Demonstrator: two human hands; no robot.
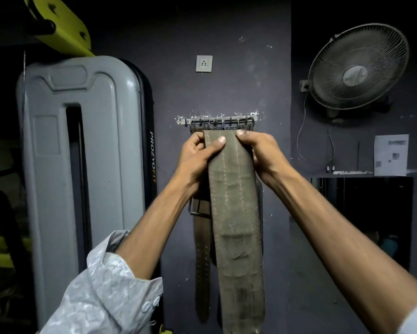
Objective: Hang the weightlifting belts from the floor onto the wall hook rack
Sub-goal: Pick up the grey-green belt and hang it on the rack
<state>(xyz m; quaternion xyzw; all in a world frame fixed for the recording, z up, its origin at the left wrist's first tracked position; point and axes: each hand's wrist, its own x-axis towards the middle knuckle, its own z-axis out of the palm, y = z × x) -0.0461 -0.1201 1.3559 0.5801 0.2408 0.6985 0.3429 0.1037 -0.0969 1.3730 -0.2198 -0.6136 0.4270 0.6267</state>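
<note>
A wide grey-green weightlifting belt (235, 225) with stitched seams hangs down in front of me. My left hand (197, 155) grips its top left edge, thumb on the front. My right hand (258, 150) grips the top right edge. The belt's top sits just below the metal wall hook rack (217, 122), which is screwed to the dark wall. Whether the belt is on a hook is hidden by my hands. Behind it a narrower brown belt (202, 266) with a metal buckle hangs against the wall.
A grey gym machine shroud (82, 165) stands close on the left, with a yellow-green frame part (62, 22) above it. A wall fan (357, 68) and a paper notice (391, 154) are on the right. A socket (203, 63) sits above the rack.
</note>
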